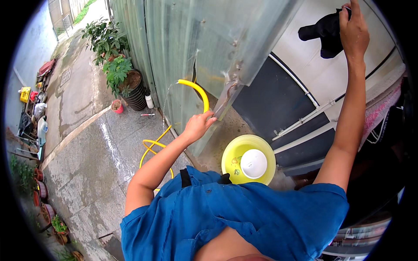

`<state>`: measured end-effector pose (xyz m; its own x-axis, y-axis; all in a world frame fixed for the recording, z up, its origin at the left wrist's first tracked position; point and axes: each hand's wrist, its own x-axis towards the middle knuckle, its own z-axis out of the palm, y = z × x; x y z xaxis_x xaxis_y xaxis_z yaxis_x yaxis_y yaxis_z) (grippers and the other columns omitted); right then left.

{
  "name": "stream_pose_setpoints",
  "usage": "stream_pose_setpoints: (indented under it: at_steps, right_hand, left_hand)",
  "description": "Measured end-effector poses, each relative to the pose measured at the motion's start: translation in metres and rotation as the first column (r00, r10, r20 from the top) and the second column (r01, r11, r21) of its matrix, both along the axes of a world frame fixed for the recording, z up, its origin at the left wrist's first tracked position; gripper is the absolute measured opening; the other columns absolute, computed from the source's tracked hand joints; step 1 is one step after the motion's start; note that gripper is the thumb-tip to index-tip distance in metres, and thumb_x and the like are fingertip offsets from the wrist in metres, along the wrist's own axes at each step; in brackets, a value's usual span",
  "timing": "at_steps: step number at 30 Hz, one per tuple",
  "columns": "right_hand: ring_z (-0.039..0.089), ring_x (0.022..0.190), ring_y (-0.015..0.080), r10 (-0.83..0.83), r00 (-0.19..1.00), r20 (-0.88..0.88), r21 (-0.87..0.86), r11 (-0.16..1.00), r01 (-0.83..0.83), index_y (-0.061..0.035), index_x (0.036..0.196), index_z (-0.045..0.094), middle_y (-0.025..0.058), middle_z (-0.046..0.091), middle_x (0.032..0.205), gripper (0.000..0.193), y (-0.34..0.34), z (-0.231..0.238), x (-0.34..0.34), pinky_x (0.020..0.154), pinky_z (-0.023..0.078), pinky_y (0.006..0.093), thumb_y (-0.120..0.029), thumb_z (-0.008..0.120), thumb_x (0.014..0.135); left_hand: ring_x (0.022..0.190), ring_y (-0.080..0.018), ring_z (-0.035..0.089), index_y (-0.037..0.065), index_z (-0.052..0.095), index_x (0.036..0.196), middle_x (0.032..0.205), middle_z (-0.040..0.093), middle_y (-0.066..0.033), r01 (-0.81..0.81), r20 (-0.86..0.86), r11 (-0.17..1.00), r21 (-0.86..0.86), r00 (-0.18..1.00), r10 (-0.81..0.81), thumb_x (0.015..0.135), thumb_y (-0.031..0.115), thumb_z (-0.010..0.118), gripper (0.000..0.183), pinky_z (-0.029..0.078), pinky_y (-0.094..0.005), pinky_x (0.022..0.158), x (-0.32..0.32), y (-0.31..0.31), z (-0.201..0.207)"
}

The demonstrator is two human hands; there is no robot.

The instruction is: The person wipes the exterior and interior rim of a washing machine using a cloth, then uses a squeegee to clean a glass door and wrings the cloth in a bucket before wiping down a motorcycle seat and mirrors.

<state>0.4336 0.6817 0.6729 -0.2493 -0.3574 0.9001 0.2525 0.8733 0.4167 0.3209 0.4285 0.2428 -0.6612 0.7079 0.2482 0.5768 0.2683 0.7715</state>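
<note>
My left hand (199, 127) is closed around a yellow hose (198, 90) in front of the translucent corrugated panel. The hose's free end curves up and to the left, and a thin stream of water falls from it. At the upper right my raised right hand (355, 35) grips a small piece of black cloth (327, 35), which hangs to the left of the fingers; its exact kind is unclear. Below and between my arms stands a yellow basin (271, 157) with a white round container (253, 164) in it.
More yellow hose (150, 148) lies looped on the wet paving. A large potted plant (133, 91), a small pink pot (116, 106) and a white bottle (149, 101) stand by the panel. White pipes (300, 119) run along the dark wall. Pots (48, 213) and clutter line the far left.
</note>
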Motion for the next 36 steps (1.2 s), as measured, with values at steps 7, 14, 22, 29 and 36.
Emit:
stream_pose_setpoints:
  at_steps: [7,14,22,29,36]
  right_hand:
    - [0.065,0.088,0.0355,-0.372,0.738,0.563,0.001,0.893,0.449,-0.0282,0.141,0.042,0.0128,0.066,0.103,0.055,-0.015,-0.117,-0.042,0.074,0.051,0.0466,-0.013,0.045,0.089]
    - [0.067,0.082,0.0376,-0.435,0.605,0.667,0.016,0.82,0.572,-0.0181,0.15,0.029,0.0206,0.064,0.096,0.065,0.077,-0.227,-0.152,0.07,0.054,0.0464,-0.008,0.045,0.088]
    - [0.065,0.098,0.039,-0.435,0.595,0.676,-0.137,0.719,0.681,-0.0096,0.151,0.017,0.0268,0.055,0.121,0.064,0.16,-0.279,-0.208,0.081,0.053,0.047,-0.012,0.043,0.093]
    - [0.058,0.112,0.0448,-0.23,0.589,0.774,-0.354,0.614,0.705,-0.0139,0.15,0.018,0.0305,0.045,0.133,0.064,0.158,-0.337,-0.255,0.093,0.048,0.0496,-0.017,0.046,0.093]
    - [0.05,0.124,0.0437,-0.09,0.604,0.792,-0.467,0.547,0.695,-0.0192,0.152,0.015,0.0262,0.031,0.148,0.073,0.132,-0.37,-0.321,0.102,0.042,0.0503,-0.016,0.052,0.089]
  left_hand:
    - [0.071,-0.0336,0.065,0.018,0.06,0.125,0.073,0.061,-0.0188,-0.207,-0.121,0.971,0.12,0.968,0.221,0.095,0.017,0.054,0.031,0.048,-0.0434,0.066,-0.045,-0.052,-0.027]
    - [0.083,-0.0344,0.067,0.023,0.031,0.149,0.094,0.067,-0.0177,-0.491,-0.062,0.869,0.064,0.867,0.495,0.095,0.02,0.058,0.06,0.051,-0.039,0.074,-0.088,-0.121,-0.031]
    - [0.074,-0.0323,0.066,0.014,0.049,0.135,0.079,0.064,-0.0181,-0.633,-0.009,0.772,0.056,0.773,0.635,0.096,0.031,0.056,0.043,0.049,-0.0386,0.068,-0.073,-0.195,-0.034]
    - [0.068,-0.0207,0.061,0.013,0.052,0.133,0.075,0.062,-0.0131,-0.757,0.052,0.654,-0.003,0.653,0.756,0.097,0.033,0.056,0.042,0.048,-0.0345,0.067,-0.066,-0.245,-0.057]
    - [0.078,-0.0213,0.064,0.012,0.054,0.131,0.085,0.066,-0.0145,-0.814,0.097,0.574,-0.082,0.567,0.818,0.096,0.034,0.057,0.042,0.049,-0.0347,0.074,-0.098,-0.284,-0.096]
